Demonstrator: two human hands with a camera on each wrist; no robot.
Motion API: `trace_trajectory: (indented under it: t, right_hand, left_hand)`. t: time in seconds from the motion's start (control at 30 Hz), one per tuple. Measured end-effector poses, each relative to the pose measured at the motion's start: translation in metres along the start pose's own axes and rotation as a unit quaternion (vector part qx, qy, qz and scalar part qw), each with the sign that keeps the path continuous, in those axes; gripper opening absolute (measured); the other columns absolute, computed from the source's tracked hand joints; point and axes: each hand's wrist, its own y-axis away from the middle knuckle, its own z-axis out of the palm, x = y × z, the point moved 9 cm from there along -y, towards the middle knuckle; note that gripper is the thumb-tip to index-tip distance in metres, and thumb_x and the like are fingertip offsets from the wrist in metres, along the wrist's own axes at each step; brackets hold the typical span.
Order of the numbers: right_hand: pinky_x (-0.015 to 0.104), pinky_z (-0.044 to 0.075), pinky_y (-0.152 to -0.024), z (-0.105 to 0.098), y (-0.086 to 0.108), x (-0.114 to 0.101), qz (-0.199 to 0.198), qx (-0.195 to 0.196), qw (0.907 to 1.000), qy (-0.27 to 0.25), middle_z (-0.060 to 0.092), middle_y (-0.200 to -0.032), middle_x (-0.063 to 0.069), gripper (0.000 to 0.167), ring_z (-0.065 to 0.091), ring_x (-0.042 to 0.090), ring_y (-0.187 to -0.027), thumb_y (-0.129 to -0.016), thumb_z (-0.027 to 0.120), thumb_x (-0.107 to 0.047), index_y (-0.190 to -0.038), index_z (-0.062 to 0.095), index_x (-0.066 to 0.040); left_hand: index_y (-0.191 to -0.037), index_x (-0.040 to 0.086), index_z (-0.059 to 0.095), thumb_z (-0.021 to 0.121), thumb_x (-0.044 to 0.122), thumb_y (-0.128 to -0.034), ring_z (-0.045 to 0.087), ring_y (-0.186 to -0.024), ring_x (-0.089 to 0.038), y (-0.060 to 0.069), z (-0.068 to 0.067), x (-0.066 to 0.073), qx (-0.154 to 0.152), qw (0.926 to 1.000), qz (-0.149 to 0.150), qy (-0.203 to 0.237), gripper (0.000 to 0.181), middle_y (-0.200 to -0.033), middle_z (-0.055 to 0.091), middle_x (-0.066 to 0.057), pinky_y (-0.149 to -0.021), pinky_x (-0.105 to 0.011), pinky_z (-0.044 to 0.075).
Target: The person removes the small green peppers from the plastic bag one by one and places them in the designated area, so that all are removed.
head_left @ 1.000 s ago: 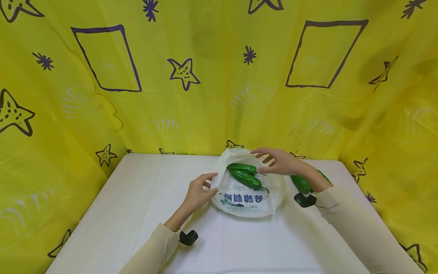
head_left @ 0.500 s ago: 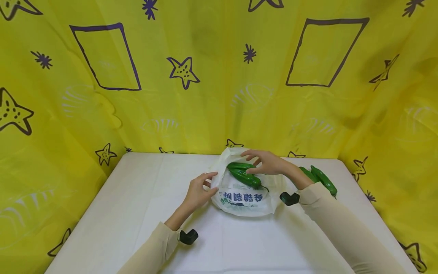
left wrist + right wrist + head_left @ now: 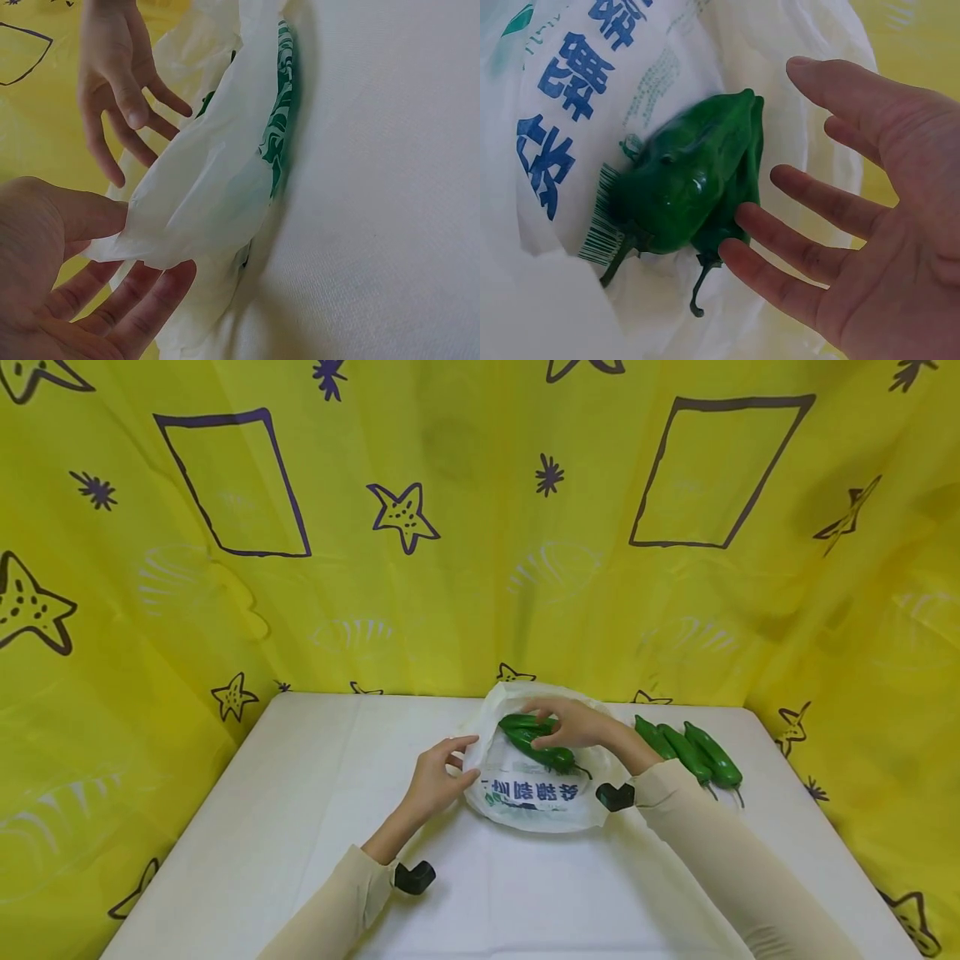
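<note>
A white plastic bag [image 3: 536, 820] with blue lettering lies with its mouth spread open on the table. Two green peppers [image 3: 540, 750] are inside it, side by side, stems pointing toward the near right. My left hand [image 3: 437, 783] holds the bag's left rim between thumb and fingers, and the left wrist view shows the thin plastic [image 3: 202, 195] passing between them. Over the bag's mouth is my right hand [image 3: 576, 725], fingers spread and loosely bent. In the right wrist view its fingertips lie beside the green peppers [image 3: 697, 176], with nothing gripped; whether they touch is unclear.
Three more green peppers [image 3: 686, 752] lie together on the table to the bag's right, partly behind the right forearm. The white-covered table [image 3: 300, 827] meets a yellow patterned curtain [image 3: 480, 610] at its back and sides.
My right hand has moved left, further over the bag and its peppers. The peppers on the right have come into fuller view from behind the forearm. My left hand stays on the rim.
</note>
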Motion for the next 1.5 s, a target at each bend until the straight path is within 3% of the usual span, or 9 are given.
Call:
trace_trajectory:
  t: [0.13, 0.4, 0.83, 1.13, 1.5]
  right_hand:
    - [0.046, 0.056, -0.092, 0.004, -0.002, 0.003, -0.005, 0.000, 0.9997, 0.022, 0.061, -0.133, 0.023, 0.062, 0.066, 0.034, -0.108, -0.094, 0.077, -0.023, -0.149, 0.051, -0.007]
    - [0.050, 0.053, -0.097, 0.010, -0.006, 0.007, 0.003, -0.006, 0.9991, 0.042, 0.061, -0.136, 0.022, 0.062, 0.060, 0.037, -0.122, -0.094, 0.077, -0.025, -0.149, 0.052, -0.010]
    - [0.052, 0.052, -0.098, 0.020, -0.011, 0.004, -0.010, -0.018, 0.9978, 0.063, 0.064, -0.130, 0.022, 0.056, 0.061, 0.037, -0.119, -0.089, 0.081, -0.016, -0.140, 0.060, -0.009]
    - [0.049, 0.053, -0.099, 0.029, -0.014, 0.004, 0.000, -0.047, 0.9960, 0.076, 0.061, -0.137, 0.019, 0.048, 0.058, 0.038, -0.124, -0.089, 0.078, -0.002, -0.134, 0.066, -0.015]
    - [0.048, 0.054, -0.098, 0.031, -0.016, 0.005, 0.001, -0.055, 0.9955, 0.077, 0.062, -0.134, 0.016, 0.047, 0.059, 0.036, -0.122, -0.089, 0.078, -0.004, -0.133, 0.067, -0.016]
  left_hand:
    - [-0.134, 0.006, 0.067, 0.081, -0.002, -0.0841, 0.068, -0.089, -0.025, -0.001, -0.001, 0.002, 0.006, 0.9999, 0.008, 0.006, 0.052, -0.114, 0.068, -0.014, -0.070, -0.025, 0.055]
    - [-0.133, 0.006, 0.067, 0.081, -0.003, -0.0836, 0.068, -0.088, -0.024, 0.000, -0.004, 0.003, 0.015, 0.9999, 0.006, 0.004, 0.052, -0.112, 0.068, -0.013, -0.068, -0.024, 0.054]
    - [-0.134, 0.007, 0.067, 0.081, -0.003, -0.0836, 0.069, -0.088, -0.024, 0.000, -0.003, 0.003, 0.014, 0.9999, 0.007, 0.001, 0.053, -0.114, 0.068, -0.013, -0.070, -0.026, 0.055]
    - [-0.134, 0.007, 0.067, 0.080, -0.003, -0.0840, 0.069, -0.088, -0.024, 0.000, -0.002, 0.003, 0.010, 0.9999, 0.007, 0.004, 0.053, -0.115, 0.068, -0.013, -0.069, -0.025, 0.054]
    - [-0.134, 0.008, 0.067, 0.080, 0.000, -0.0849, 0.068, -0.089, -0.023, 0.000, -0.001, 0.001, 0.010, 0.9999, 0.006, -0.003, 0.052, -0.116, 0.068, -0.013, -0.071, -0.026, 0.055]
